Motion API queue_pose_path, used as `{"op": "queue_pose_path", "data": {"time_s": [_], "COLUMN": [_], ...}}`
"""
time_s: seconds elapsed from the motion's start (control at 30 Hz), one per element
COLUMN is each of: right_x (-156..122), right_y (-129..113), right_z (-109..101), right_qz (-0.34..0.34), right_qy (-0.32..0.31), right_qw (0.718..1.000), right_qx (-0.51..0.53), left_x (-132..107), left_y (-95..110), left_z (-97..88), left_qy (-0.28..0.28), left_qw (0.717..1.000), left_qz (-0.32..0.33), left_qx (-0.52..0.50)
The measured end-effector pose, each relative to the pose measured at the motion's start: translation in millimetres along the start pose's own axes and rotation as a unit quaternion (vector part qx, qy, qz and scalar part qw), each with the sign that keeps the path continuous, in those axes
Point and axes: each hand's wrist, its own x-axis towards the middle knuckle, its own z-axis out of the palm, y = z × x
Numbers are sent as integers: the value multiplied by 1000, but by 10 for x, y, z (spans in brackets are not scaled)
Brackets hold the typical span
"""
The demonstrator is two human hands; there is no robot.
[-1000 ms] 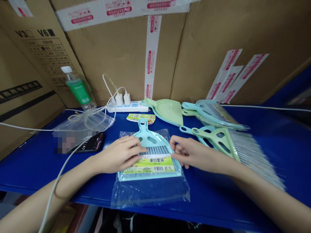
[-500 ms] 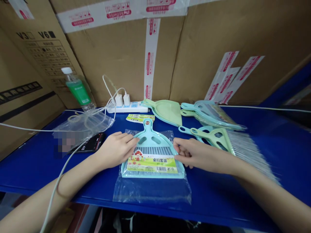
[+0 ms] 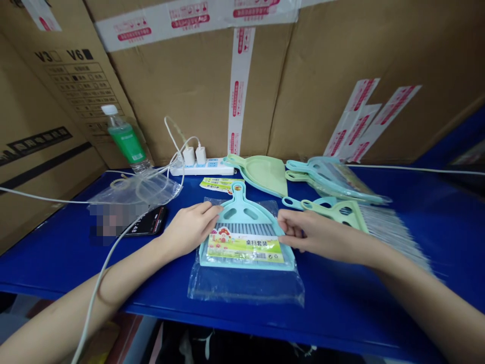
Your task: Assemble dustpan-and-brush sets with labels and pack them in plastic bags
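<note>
A light blue dustpan set point(image 3: 246, 237) with a small brush and a green label card lies half inside a clear plastic bag point(image 3: 246, 285) on the blue table point(image 3: 417, 242). My left hand point(image 3: 189, 230) has its fingers curled on the left edge of the bag and dustpan. On the right edge, my right hand point(image 3: 308, 235) pinches the bag. The dustpan's handle sticks out past the far end of the bag.
Green and blue dustpans point(image 3: 265, 174) and brushes point(image 3: 352, 215) lie at the back right. A label card point(image 3: 220, 184), power strip point(image 3: 197, 166), green-labelled bottle point(image 3: 125, 139), phone point(image 3: 147, 225) and clear bags point(image 3: 136, 192) sit to the left. Cardboard boxes point(image 3: 189, 86) wall the back. A white cable point(image 3: 98, 273) crosses my left arm.
The dustpan set has slid away from me inside the bag, its handle now further out past the bag's far end. Both hands moved along with it.
</note>
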Motion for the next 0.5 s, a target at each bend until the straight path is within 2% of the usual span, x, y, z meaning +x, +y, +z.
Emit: {"op": "queue_pose_path", "data": {"time_s": [0.2,0.5], "right_x": [15,22], "right_y": [48,85], "right_z": [-6,-15], "right_qz": [-16,-18], "right_qy": [7,3], "right_qw": [1000,1000], "right_qx": [-7,-5], "left_x": [-12,-14], "left_y": [-18,-21], "left_z": [-37,-24], "left_qy": [-12,-43], "left_qw": [998,999], "left_qz": [21,21], "left_qx": [-56,5]}}
